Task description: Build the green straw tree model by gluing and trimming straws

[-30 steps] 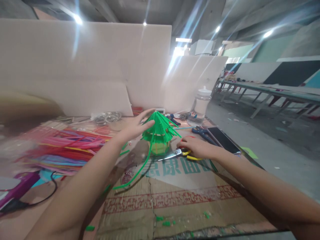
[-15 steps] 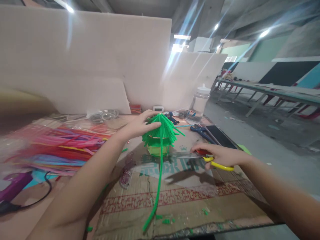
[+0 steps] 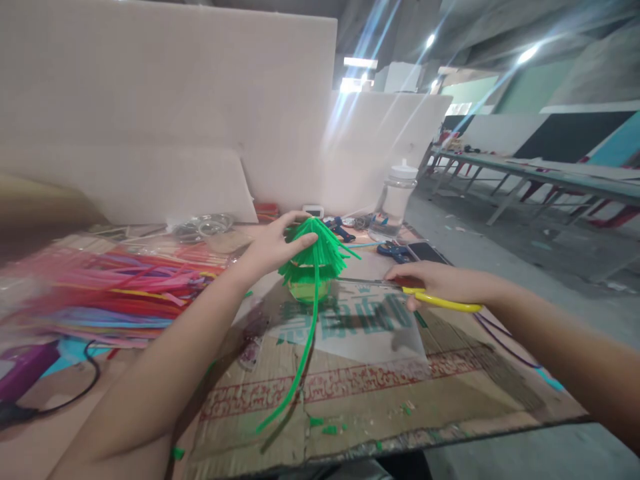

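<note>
- Now gripping the fringed roof of a green pipe-cleaner hut (image 3: 315,257) with the left hand (image 3: 270,251), thumb across the roof's front, fingers bent round its far side and partly hidden.
- Upright hut: two fringed tiers above a paler base, one stray strand poking out to its right.
- Trailing from the hut's front towards its near side: long green pipe cleaner (image 3: 311,340), curved above its own shadow.
- Right of hut: right hand (image 3: 437,283) closed round yellow-handled scissors (image 3: 447,305), blades aimed at the hut's lower part; contact impossible to tell.
- Before hut: clear plastic sheet (image 3: 400,347) with teal lettering, over cardboard (image 3: 370,420) banded in red; green clippings (image 3: 330,430) near its edge.
- Left of hut: heap of multicoloured pipe cleaners (image 3: 135,300); nearer, purple tool (image 3: 30,369) with black cord (image 3: 83,390).
- Beyond hut, rightward: white-lidded clear bottle (image 3: 393,203), dark-blue-handled tool (image 3: 393,251), phone (image 3: 425,252) partly covered by the right hand.
- Behind hut: pale upright boards (image 3: 200,87).
</note>
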The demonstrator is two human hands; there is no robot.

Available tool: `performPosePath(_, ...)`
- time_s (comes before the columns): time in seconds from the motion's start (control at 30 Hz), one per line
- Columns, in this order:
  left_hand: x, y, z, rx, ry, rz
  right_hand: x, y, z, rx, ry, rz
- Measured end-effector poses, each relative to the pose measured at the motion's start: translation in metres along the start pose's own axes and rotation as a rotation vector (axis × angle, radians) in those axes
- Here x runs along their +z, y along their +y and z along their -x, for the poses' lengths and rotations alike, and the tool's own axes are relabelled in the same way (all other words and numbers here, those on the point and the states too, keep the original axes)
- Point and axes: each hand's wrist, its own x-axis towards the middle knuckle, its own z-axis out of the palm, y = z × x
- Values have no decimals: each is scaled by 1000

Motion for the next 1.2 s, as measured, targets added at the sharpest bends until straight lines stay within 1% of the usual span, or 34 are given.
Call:
performPosePath(0.1,-4,-5,-1,6,89,-74,-3,-4,-15,-29,9,58)
performPosePath(0.17,-8,-10,-2,-4,119,-77,-4,-7,-26,-51,29,91)
performPosePath(0.27,-12,-17,-3,-23,131,-40,-3,-9,-40,-66,46,108)
performPosePath(0.37,-14,-21,-3,-32,117,-22,-1,-12,-51,-111,11,98)
performPosePath(0.47,-14,-20,-3,-37,118,-50,0,-14,-58,-153,-10,99)
performPosePath(0.73,-15,-19,-3,-32,115,-66,-2,-22,-68,-179,-21,61)
performPosePath(0.97,-15,-21,-4,-29,108,-56,-1,-18,-73,-163,-25,88)
performPosePath(1.1,-15,-20,-3,-37,95,-55,0,-15,-77,-164,-53,23)
performPosePath(1.2,-14,-22,-4,-43,99,-62,2,-18,-77,-169,-55,-21)
